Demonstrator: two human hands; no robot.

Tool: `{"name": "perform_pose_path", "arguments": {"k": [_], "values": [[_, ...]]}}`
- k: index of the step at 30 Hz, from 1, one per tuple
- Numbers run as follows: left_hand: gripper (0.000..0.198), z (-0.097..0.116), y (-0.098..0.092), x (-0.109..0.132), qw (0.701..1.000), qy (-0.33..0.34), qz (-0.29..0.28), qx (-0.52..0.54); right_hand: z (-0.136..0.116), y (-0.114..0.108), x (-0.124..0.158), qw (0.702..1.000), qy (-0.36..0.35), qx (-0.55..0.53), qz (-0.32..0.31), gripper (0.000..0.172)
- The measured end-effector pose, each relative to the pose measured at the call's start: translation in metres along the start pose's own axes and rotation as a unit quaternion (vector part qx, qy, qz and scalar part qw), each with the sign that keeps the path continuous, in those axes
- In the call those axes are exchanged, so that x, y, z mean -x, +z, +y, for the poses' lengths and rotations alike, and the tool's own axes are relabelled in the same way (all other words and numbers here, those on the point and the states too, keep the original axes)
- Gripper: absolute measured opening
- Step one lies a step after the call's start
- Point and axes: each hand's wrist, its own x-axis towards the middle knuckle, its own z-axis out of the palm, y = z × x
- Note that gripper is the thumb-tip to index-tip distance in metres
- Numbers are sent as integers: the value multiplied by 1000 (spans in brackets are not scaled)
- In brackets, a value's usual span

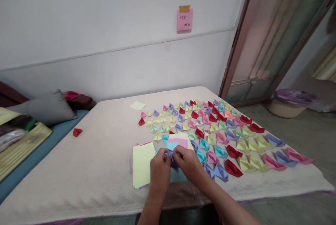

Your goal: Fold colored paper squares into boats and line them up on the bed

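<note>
Between my two hands is a small folded purple paper (173,162), pinched from both sides. My left hand (160,165) has its fingers closed on the left edge, and my right hand (187,158) grips the right edge. Below and behind them lie loose coloured sheets, with a pink sheet (181,143) and a blue one partly covered by my hands. Just left of my left hand sits a stack of pale yellow paper (143,165). Rows of folded paper boats, such as a dark red boat (233,168), spread to the right of my right hand.
A cream cloth (105,169) covers the table. A crumpled red paper piece (77,132) lies at left, a yellow sheet (137,105) at the back. Beyond the left edge are a grey cushion (49,107) and a blue surface. A lidded-looking tub (287,107) stands on the floor at right.
</note>
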Motion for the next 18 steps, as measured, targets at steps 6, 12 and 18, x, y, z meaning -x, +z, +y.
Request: {"name": "perform_pose_path", "arguments": {"k": [6, 12, 18], "values": [[22, 0, -2, -5, 999, -11, -2, 34, 8, 2, -4, 994, 30, -102, -36, 16], [26, 1, 0, -5, 995, -35, -7, 92, 6, 1, -5, 996, 25, -87, -27, 14], [22, -7, -5, -12, 973, -62, 10, 223, -3, -8, -2, 994, -31, 9, 106, 14]]}}
